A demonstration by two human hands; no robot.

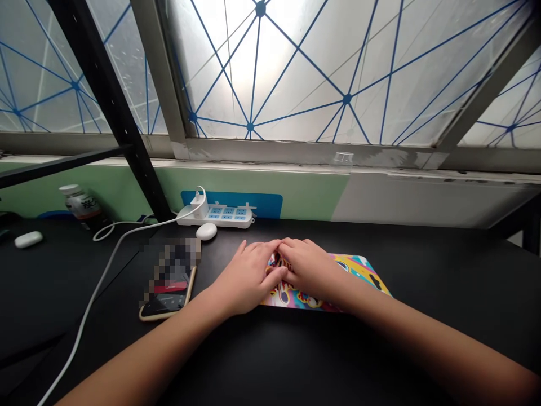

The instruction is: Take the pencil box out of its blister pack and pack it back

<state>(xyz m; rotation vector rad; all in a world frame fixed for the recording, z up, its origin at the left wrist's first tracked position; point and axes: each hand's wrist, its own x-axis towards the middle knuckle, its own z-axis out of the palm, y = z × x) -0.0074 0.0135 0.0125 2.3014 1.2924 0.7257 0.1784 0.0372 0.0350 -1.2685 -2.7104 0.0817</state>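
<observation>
A colourful flat board [355,269], printed like a cartoon puzzle, lies on the black desk [422,282] in front of me. My left hand [247,276] rests palm down on its left part, fingers stretched out and close together. My right hand [306,265] lies flat beside it on the board, fingers pointing left and touching the left hand's fingertips. Both hands cover the board's left half, so whatever is under them is hidden. Neither hand visibly grips anything.
A phone [167,290] lies left of my left hand. Behind it are a white power strip [220,215] with a charger and white cable [97,287], and a small white case [207,231]. A bottle [80,206] and a white mouse-like object [28,239] sit far left. A window runs behind the desk.
</observation>
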